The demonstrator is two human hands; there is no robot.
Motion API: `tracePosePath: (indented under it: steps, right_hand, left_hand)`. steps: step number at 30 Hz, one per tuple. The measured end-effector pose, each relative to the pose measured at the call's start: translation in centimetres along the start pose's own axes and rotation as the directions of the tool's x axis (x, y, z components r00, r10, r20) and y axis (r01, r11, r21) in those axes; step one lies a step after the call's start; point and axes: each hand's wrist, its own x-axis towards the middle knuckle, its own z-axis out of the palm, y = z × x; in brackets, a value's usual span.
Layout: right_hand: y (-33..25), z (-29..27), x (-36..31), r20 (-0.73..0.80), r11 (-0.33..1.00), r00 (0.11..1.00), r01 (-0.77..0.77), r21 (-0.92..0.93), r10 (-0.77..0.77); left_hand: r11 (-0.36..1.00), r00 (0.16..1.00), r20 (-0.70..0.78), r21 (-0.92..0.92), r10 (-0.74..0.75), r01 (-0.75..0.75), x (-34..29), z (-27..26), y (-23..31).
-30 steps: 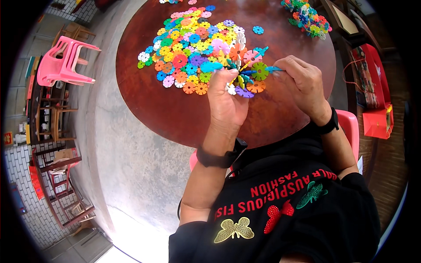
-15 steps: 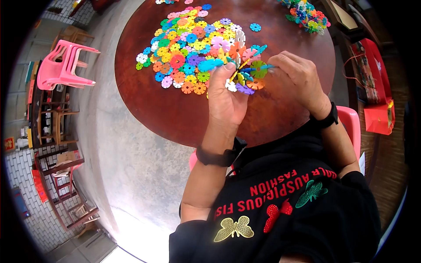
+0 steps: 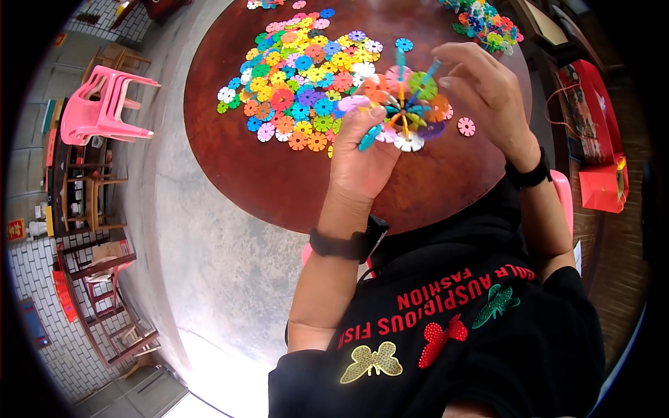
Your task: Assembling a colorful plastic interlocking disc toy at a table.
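Note:
My left hand point(image 3: 366, 143) grips a ball-like cluster of interlocking plastic snowflake discs point(image 3: 403, 111), with the thumb pressed on its near left side. Slotted discs in green, orange, white, purple, pink and blue radiate from its middle. Just right of the cluster, my right hand point(image 3: 484, 94) is raised with thumb and forefinger apart, close to a blue disc on the cluster's upper right. Nothing shows between those fingers. Behind the cluster a wide pile of loose snowflake discs point(image 3: 282, 99) covers part of the round table point(image 3: 237, 160). A single pink disc point(image 3: 466, 126) lies below my right hand.
A joined bunch of colourful discs point(image 3: 491, 31) sits at the table's far right edge. Stacked pink plastic stools point(image 3: 97, 104) stand left on the concrete floor. Red bags point(image 3: 601, 184) are at the right, and wooden chairs point(image 3: 104, 299) line the left wall.
The cluster has turned in my left hand, so its spoked middle now shows. My right hand has moved up and away, its fingers off the blue disc. The pink disc has come into sight.

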Motion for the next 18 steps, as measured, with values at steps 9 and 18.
tracePosePath:
  steps: [9,18]
  right_hand:
    - [-1.8,1.7,-3.6,0.375,0.707,0.797,-0.598,0.379,0.474]
    - [-1.8,2.3,-3.5,0.449,0.473,0.724,-0.686,0.554,0.524]
  left_hand:
    - [0.980,0.977,-0.088,0.060,0.194,-0.189,-0.1,-0.7,-0.8]
    - [0.981,0.989,-0.054,0.148,0.136,-0.126,-0.9,0.8,-0.1]
